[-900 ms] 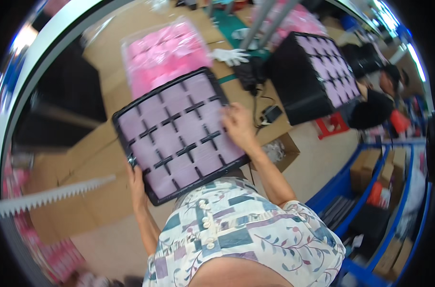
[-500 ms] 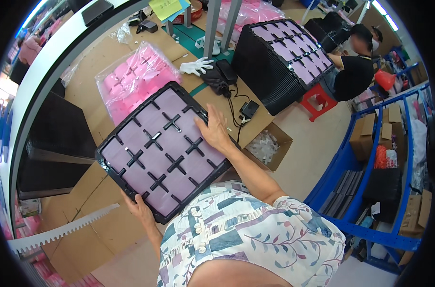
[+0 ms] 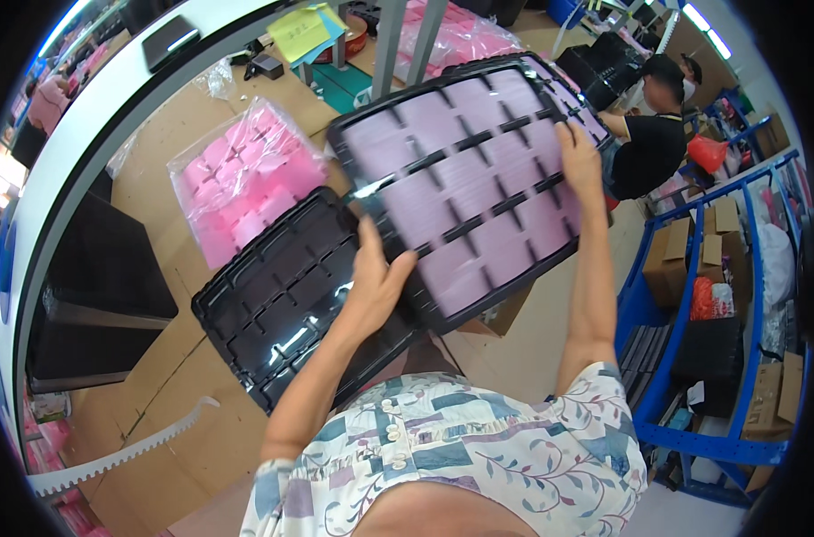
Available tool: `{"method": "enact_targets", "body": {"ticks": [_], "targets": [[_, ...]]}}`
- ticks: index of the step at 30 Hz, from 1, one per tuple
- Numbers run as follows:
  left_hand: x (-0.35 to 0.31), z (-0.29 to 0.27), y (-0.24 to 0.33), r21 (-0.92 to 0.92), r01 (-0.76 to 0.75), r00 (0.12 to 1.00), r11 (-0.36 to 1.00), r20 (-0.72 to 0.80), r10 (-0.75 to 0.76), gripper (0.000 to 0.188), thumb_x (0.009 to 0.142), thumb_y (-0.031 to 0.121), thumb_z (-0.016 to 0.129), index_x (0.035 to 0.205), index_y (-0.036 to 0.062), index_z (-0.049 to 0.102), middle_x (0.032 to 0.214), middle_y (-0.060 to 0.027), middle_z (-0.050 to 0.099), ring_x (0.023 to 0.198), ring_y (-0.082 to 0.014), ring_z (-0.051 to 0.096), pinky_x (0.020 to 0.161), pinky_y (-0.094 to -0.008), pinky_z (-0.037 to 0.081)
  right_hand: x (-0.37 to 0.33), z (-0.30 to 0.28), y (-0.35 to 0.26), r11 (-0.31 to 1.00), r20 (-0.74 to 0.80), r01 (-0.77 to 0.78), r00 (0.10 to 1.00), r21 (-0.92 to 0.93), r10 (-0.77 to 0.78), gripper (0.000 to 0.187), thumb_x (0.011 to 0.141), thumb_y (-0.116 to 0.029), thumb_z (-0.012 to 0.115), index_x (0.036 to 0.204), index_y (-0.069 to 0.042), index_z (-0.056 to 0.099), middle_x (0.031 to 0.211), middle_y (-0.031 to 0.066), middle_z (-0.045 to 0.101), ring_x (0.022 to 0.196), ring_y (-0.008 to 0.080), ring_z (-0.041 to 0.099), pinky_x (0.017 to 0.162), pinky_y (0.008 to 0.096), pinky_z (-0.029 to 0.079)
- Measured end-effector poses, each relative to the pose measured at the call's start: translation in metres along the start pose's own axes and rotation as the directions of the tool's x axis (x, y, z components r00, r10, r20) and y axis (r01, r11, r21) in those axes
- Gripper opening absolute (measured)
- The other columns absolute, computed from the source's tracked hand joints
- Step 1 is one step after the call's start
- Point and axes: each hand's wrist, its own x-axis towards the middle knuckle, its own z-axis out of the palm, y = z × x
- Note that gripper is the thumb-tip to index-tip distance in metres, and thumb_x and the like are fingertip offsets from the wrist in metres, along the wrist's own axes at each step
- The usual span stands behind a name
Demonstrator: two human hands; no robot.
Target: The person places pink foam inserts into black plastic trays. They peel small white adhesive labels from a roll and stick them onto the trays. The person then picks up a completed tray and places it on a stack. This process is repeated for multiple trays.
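A black tray (image 3: 483, 192) filled with pale purple sheets is raised and tilted over the work table. Cross-shaped black dividers break up its surface. My right hand (image 3: 579, 170) grips its right edge, thumb on top. At its lower left edge is my left hand (image 3: 375, 282), closed on the rim, some fingers hidden. Beneath my left forearm lies another black tray (image 3: 286, 291), its cells dark and without purple sheets. Behind the raised tray, a stack of black trays (image 3: 563, 89) shows only its top far edge.
Clear plastic wraps pink moulded pieces (image 3: 246, 170) on the cardboard-covered table (image 3: 170, 376). Tall black stacks (image 3: 98, 277) stand at left, near a white toothed strip (image 3: 129, 470). Grey posts (image 3: 389, 49) rise at the back. Blue shelving (image 3: 693, 438) and a seated person (image 3: 653, 143) are at right.
The filled tray has moved up and right, away from my body, uncovering the dark tray. My left hand has shifted from its lower left corner to its left edge; my right hand has moved right.
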Motion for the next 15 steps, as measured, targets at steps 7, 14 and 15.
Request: {"method": "enact_targets", "body": {"ticks": [7, 14, 15], "targets": [[0.170, 0.127, 0.000, 0.136, 0.001, 0.999, 0.991, 0.042, -0.007, 0.067, 0.095, 0.031, 0.056, 0.138, -0.0117, 0.028, 0.109, -0.0333, 0.061, 0.107, -0.0482, 0.058, 0.094, -0.0487, 0.043, 0.160, 0.001, 0.154, 0.996, 0.037, -0.051, 0.998, -0.073, 0.054, 0.070, 0.093, -0.061, 0.042, 0.122, -0.001, 0.063, 0.119, 0.0314, 0.061, 0.118, 0.0444, 0.056, 0.100, 0.0465, 0.041], [0.225, 0.160, 0.008, 0.378, 0.024, 0.985, 0.925, -0.167, 0.043, 0.084, 0.087, 0.039, 0.069, 0.141, -0.0097, 0.027, 0.126, -0.0276, 0.045, 0.114, -0.0442, 0.045, 0.101, -0.0506, 0.036, 0.225, 0.066, 0.203, 0.978, 0.154, -0.087, 0.981, -0.190, 0.117, 0.071, 0.093, -0.065, 0.037, 0.129, -0.009, 0.061, 0.125, 0.0276, 0.061, 0.121, 0.0436, 0.054, 0.104, 0.0473, 0.039], [0.228, 0.164, 0.008, 0.349, 0.041, 0.981, 0.936, -0.190, 0.028, 0.083, 0.087, 0.043, 0.069, 0.145, -0.0008, 0.031, 0.143, -0.0297, 0.030, 0.130, -0.0461, 0.035, 0.108, -0.0521, 0.032, 0.228, 0.069, 0.197, 0.974, 0.159, -0.094, 0.979, -0.205, 0.128, 0.070, 0.094, -0.065, 0.036, 0.130, -0.010, 0.061, 0.125, 0.0269, 0.060, 0.122, 0.0437, 0.054, 0.104, 0.0476, 0.039]]}}
